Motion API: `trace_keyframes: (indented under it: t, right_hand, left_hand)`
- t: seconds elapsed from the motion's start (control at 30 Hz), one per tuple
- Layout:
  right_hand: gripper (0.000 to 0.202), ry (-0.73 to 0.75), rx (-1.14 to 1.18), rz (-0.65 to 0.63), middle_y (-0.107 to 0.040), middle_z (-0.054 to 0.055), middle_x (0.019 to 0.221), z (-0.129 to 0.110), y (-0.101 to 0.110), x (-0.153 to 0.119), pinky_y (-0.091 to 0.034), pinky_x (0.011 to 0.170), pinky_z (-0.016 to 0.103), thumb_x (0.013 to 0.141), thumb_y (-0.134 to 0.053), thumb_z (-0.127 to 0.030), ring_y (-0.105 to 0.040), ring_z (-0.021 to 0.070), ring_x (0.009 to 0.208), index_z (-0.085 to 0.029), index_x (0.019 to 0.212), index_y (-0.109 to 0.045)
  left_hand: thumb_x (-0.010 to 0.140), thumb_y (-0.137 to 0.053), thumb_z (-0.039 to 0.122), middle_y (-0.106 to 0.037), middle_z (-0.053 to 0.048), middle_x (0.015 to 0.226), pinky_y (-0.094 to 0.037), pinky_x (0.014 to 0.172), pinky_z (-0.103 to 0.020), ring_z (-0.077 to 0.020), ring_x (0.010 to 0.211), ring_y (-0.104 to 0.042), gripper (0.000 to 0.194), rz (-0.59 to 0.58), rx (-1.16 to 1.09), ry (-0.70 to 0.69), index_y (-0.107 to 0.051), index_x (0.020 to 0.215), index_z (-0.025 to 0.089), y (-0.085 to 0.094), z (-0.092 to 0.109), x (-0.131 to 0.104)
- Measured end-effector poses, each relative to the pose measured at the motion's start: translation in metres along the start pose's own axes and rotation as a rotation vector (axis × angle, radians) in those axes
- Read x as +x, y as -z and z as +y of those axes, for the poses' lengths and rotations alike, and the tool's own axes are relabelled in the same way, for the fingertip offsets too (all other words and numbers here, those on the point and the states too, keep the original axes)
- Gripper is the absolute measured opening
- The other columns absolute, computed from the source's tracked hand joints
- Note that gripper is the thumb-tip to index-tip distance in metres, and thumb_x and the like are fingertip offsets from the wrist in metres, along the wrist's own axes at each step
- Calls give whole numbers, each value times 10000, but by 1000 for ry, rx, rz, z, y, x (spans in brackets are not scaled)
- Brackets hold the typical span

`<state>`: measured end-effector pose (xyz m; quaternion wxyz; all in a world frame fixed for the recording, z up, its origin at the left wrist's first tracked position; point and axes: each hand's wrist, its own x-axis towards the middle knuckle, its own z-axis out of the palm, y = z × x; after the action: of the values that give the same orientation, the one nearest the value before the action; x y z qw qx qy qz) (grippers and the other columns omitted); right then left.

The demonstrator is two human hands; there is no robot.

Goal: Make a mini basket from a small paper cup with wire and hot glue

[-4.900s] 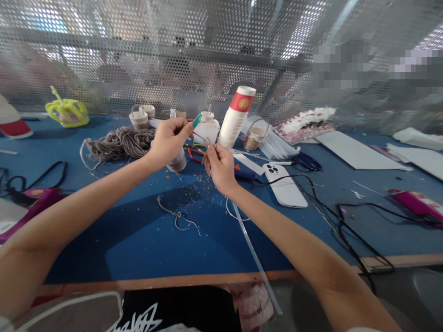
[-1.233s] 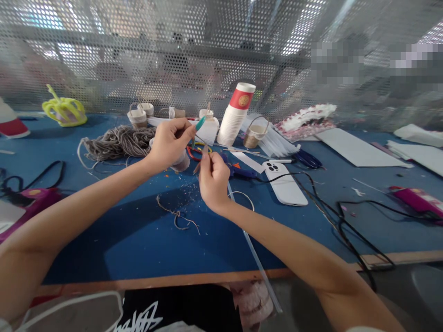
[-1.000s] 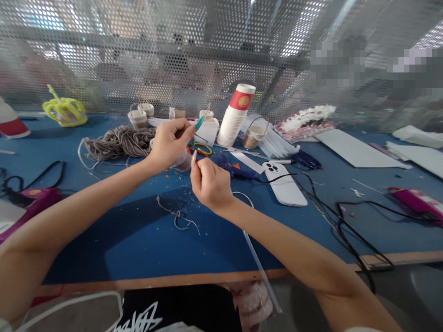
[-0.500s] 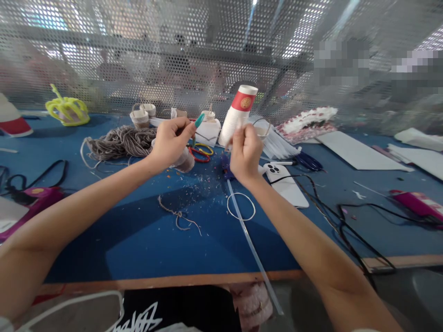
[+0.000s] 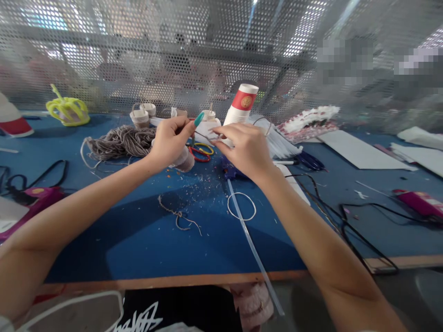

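Note:
My left hand is closed in a pinch above the table, with a pointed teal tip at its thumb, likely a long nail. A thin grey strand of yarn runs from its fingertips toward my right hand. The right thumb and forefinger close around the far end of that strand. Just below the left hand is a small brownish-wrapped cup, tilted; whether the lower fingers hold it I cannot tell. Behind the left wrist lies a heap of grey yarn. A dark blue glue gun is partly hidden under the right hand.
Red- and yellow-handled scissors lie between the hands. A stack of paper cups stands behind. A clear glue stick reaches over the front edge, crossing a white ring. A twisted yarn scrap and black cables lie nearby.
My right hand has turned and its fingers have stretched leftward toward the left hand, the strand now visible between them. My left hand has hardly moved.

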<state>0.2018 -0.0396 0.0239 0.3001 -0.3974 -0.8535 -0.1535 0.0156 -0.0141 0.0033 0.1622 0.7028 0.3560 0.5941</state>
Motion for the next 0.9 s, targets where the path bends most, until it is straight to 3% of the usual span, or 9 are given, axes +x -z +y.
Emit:
trace_keyframes:
  t: [0.17,0.27,0.4,0.5,0.67,0.8,0.9]
  right_hand:
    - [236,51,-158,54,-683,98,985,-5,-2,-2,-422,794,416,887,-482,-289,-608,246,898,-200,1048,-630]
    - [233,71,-179,25,-677,93,846,-15,0,-2,-410,799,433,903,-428,-257,-602,241,845,-196,917,-653]
    - [317,-19,-134,50,-608,72,633,-28,1,-4,-410,766,441,921,-364,-213,-594,219,724,-186,776,-644]
    - [316,-36,-79,64,-571,71,574,-29,4,-5,-413,693,391,920,-413,-305,-589,214,685,-169,718,-614]
    - [385,-46,-6,-82,-594,66,608,-17,11,-1,-360,554,303,769,-603,-551,-558,181,607,-171,708,-589]
    - [336,-172,105,-232,-582,33,558,-17,10,4,-319,512,279,774,-638,-469,-524,136,528,-161,649,-593]
    - [314,-204,160,-248,-581,22,540,-20,10,6,-311,518,269,821,-602,-408,-518,118,523,-152,640,-604]
  left_hand:
    - [809,-557,186,-381,49,466,-256,457,-225,-63,464,-323,321,0,1,6,-479,500,158,0,0,0]
    - [807,-555,186,-380,49,458,-255,451,-224,-63,458,-318,327,-1,-1,4,-470,492,160,0,1,0]
    - [808,-555,195,-371,49,448,-240,445,-229,-64,452,-309,328,-10,15,-11,-470,493,162,0,1,0]
    - [813,-554,211,-365,50,450,-240,447,-230,-64,452,-310,331,-15,26,-12,-470,496,162,1,1,-1]
    - [828,-546,246,-362,49,451,-236,437,-225,-64,450,-306,342,-29,31,-7,-482,503,160,1,1,0]
    - [842,-544,255,-347,53,455,-238,436,-225,-62,446,-299,358,-26,42,-12,-473,504,160,0,1,0]
    - [851,-540,254,-340,55,455,-241,437,-227,-63,443,-297,361,-23,60,-18,-471,509,162,0,1,0]
